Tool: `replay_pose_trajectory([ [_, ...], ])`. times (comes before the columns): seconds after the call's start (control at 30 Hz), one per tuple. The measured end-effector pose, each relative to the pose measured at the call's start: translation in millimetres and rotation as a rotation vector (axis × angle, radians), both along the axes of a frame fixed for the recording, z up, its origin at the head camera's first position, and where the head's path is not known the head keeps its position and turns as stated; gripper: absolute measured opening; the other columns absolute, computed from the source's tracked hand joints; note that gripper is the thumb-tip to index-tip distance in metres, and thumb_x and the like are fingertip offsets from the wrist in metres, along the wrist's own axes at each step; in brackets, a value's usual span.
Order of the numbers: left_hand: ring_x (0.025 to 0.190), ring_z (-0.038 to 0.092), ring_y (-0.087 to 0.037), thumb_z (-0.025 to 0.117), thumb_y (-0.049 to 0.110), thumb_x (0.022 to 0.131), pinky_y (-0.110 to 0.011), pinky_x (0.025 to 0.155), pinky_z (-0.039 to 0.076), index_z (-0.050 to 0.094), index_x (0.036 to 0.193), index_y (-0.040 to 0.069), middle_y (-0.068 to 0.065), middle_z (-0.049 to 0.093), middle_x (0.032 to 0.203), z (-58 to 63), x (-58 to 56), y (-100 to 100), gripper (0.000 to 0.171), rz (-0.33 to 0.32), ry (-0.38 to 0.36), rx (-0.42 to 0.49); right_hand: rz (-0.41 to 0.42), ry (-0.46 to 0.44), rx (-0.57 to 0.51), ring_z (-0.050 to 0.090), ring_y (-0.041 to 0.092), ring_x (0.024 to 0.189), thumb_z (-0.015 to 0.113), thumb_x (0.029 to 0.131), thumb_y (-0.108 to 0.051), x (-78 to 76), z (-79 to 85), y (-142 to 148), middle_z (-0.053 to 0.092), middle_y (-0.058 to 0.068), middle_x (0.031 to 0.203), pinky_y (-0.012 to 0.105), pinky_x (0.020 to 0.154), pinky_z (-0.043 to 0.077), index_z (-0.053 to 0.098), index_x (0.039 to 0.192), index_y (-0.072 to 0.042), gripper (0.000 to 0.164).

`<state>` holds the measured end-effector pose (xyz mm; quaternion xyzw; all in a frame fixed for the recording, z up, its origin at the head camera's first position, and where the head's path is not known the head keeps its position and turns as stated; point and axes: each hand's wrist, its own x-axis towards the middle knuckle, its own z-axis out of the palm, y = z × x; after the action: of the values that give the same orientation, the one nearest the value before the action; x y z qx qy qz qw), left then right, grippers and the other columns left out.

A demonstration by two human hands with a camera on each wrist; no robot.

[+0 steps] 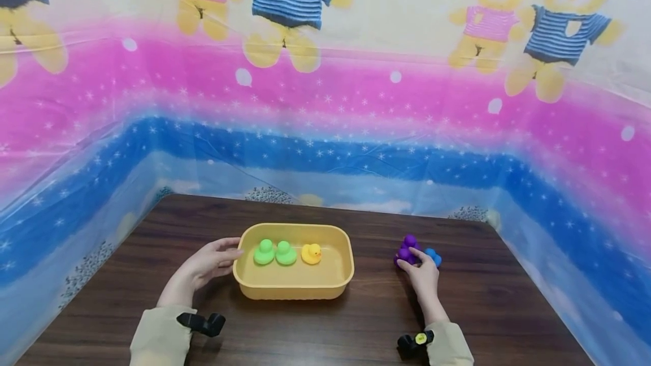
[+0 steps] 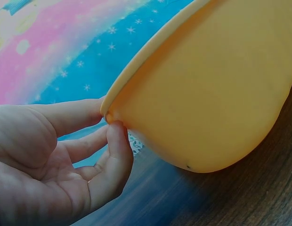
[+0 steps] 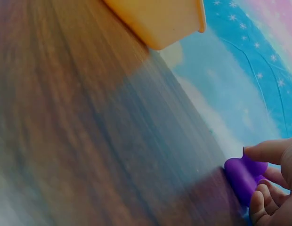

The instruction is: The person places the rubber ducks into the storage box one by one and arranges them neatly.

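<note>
The left hand (image 1: 205, 263) pinches the left end of the yellow tub (image 1: 293, 293) at its rim, finger and thumb meeting there in the left wrist view, probably so that the tub sits steady. The right hand (image 1: 425, 280) grasps a purple toy (image 1: 405, 255) between thumb and fingers, a grip that seems suited to a small, rounded body (whether the toy is off the wood, I cannot tell). More purple (image 1: 409, 240) shows just behind it, and a blue toy (image 1: 433, 256) lies just beside the knuckles, so the fingers have little room on that side.

Inside the tub, two green ducks (image 1: 264, 255) stand side by side at the left, with a yellow duck (image 1: 311, 254) to their right; bare tub floor remains along the right end and the near side. The rim rises all around them, an edge that anything coming in from the side must clear. Between tub and purple toy runs a broad stretch of the brown table (image 1: 373, 284), and both stand well in from its side edges
</note>
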<state>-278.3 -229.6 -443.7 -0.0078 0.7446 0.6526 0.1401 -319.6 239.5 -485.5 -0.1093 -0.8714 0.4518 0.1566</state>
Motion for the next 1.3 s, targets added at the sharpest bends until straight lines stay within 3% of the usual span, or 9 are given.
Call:
replay_pose_trajectory([
  [0.07, 0.110, 0.063, -0.018, 0.057, 0.021, 0.100, -0.034, 0.091, 0.055, 0.024, 0.151, -0.006, -0.031, 0.043, 0.143, 0.4, -0.2, 0.9, 0.066, 0.003, 0.000, -0.005, 0.005, 0.019, 0.009, 0.057, 0.035, 0.105, 0.076, 0.082, -0.016, -0.7, -3.3, 0.5, 0.064, 0.024, 0.112, 0.044, 0.094, 0.045, 0.061, 0.128, 0.004, 0.052],
  [0.17, 0.109, 0.063, -0.018, 0.057, 0.021, 0.100, -0.034, 0.091, 0.055, 0.025, 0.151, -0.005, -0.031, 0.044, 0.143, 0.6, -0.5, 1.8, 0.066, 0.006, 0.001, -0.009, 0.020, 0.047, 0.028, 0.047, 0.042, 0.124, 0.075, 0.082, -0.013, -1.1, -6.7, 0.4, 0.050, 0.030, 0.137, 0.053, 0.106, 0.037, 0.061, 0.127, 0.006, 0.051],
  [0.37, 0.109, 0.063, -0.018, 0.058, 0.021, 0.099, -0.033, 0.090, 0.055, 0.025, 0.151, -0.005, -0.031, 0.044, 0.142, 1.3, -0.3, 1.3, 0.066, -0.002, 0.005, -0.003, 0.021, 0.085, 0.061, 0.051, 0.041, 0.117, 0.076, 0.081, -0.011, -3.1, -11.2, 0.7, 0.053, 0.030, 0.132, 0.052, 0.102, 0.039, 0.064, 0.122, 0.007, 0.046],
  [0.57, 0.109, 0.063, -0.018, 0.057, 0.020, 0.099, -0.033, 0.090, 0.055, 0.024, 0.151, -0.006, -0.032, 0.043, 0.143, 0.9, 0.2, 0.3, 0.066, -0.001, 0.001, 0.005, 0.001, 0.062, 0.053, 0.053, 0.032, 0.096, 0.078, 0.080, -0.015, -3.7, -12.6, -1.3, 0.059, 0.025, 0.121, 0.037, 0.079, 0.041, 0.066, 0.114, 0.003, 0.040],
  [0.73, 0.106, 0.064, -0.014, 0.057, 0.020, 0.100, -0.031, 0.088, 0.055, 0.024, 0.151, -0.006, -0.031, 0.044, 0.143, -0.2, -0.1, -1.6, 0.067, -0.004, 0.001, 0.012, 0.021, 0.045, 0.002, 0.055, 0.034, 0.106, 0.078, 0.081, -0.018, -2.0, -10.1, -4.6, 0.061, 0.024, 0.123, 0.037, 0.083, 0.042, 0.066, 0.115, 0.001, 0.041],
  [0.83, 0.105, 0.064, -0.015, 0.058, 0.020, 0.099, -0.030, 0.087, 0.055, 0.024, 0.151, -0.005, -0.030, 0.045, 0.142, -0.6, 0.4, -1.5, 0.066, -0.005, 0.001, 0.013, 0.046, 0.023, -0.064, 0.054, 0.035, 0.115, 0.078, 0.082, -0.019, -0.5, -6.9, -6.6, 0.060, 0.024, 0.126, 0.039, 0.088, 0.042, 0.064, 0.118, 0.000, 0.042],
  [0.97, 0.107, 0.064, -0.017, 0.057, 0.019, 0.099, -0.031, 0.087, 0.055, 0.025, 0.151, -0.006, -0.031, 0.045, 0.141, -0.8, 1.2, -0.4, 0.066, -0.003, 0.002, 0.014, 0.072, -0.018, -0.177, 0.051, 0.032, 0.118, 0.076, 0.085, -0.020, 1.4, -1.5, -9.3, 0.057, 0.023, 0.128, 0.034, 0.088, 0.042, 0.060, 0.122, 0.000, 0.045],
  [1.13, 0.107, 0.064, -0.018, 0.057, 0.019, 0.099, -0.032, 0.088, 0.055, 0.025, 0.150, -0.006, -0.030, 0.046, 0.141, -0.4, 0.2, 0.3, 0.065, 0.003, 0.000, 0.010, 0.117, -0.029, -0.461, 0.059, 0.012, 0.098, 0.072, 0.088, -0.009, 0.5, -0.1, -10.2, 0.053, 0.019, 0.123, 0.021, 0.080, 0.052, 0.052, 0.125, 0.005, 0.045],
  [1.3, 0.108, 0.064, -0.019, 0.057, 0.019, 0.099, -0.033, 0.090, 0.055, 0.026, 0.150, -0.006, -0.030, 0.045, 0.142, 0.9, -0.5, 0.9, 0.064, 0.011, -0.001, 0.006, 0.138, -0.023, -0.676, 0.061, -0.001, 0.081, 0.066, 0.088, 0.003, -2.3, -2.1, -7.8, 0.050, 0.016, 0.122, 0.021, 0.077, 0.056, 0.044, 0.127, 0.007, 0.045],
])
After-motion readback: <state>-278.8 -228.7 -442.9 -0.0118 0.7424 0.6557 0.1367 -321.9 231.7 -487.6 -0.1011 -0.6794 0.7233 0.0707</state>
